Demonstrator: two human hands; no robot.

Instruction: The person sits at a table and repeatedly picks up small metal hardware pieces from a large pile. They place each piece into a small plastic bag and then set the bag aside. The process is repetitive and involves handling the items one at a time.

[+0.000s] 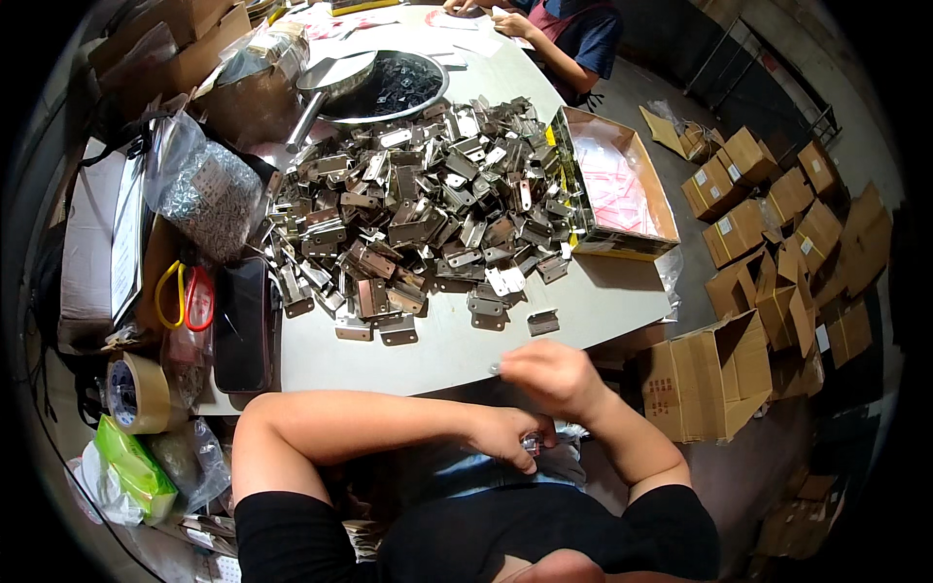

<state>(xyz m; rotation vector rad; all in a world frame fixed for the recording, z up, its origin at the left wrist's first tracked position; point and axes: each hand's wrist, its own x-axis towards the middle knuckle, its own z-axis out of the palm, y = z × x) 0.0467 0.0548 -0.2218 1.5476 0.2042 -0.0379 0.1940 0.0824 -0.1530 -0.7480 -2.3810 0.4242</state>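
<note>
A: Where are the hands?

B: I see both low in the view, at the near edge of the surface [437, 360]. The left hand [505, 437] sits over the lap, fingers [520, 457] curled around a small shiny metal piece [531, 445]. The right hand [549, 374] is just above it, at the surface's rim, fingertips pinched on something small and pale; it is too blurred for me to name.

A: So both clenched?

B: The left is grasping the metal piece. The right looks pinched closed, but I cannot tell on what.

A: What lies beyond them?

B: A wide heap of metal hinges [428, 204] covers the middle of the surface, and a few stray hinges [486, 311] lie apart from it, nearer the hands. A shallow cardboard tray [641, 228] with pinkish packets stands at the heap's right, touching it. Behind the heap I see a round metal basin [389, 87] with a scoop [326, 87] resting on its rim.

A: And to the left?

B: A clear bag of screws [199, 189], scissors with yellow and red handles [185, 296], a dark phone [243, 325] and a roll of brown tape [136, 394]. Cardboard boxes [768, 233] crowd the floor on the right. Another person [569, 34] sits at the far end.
</note>
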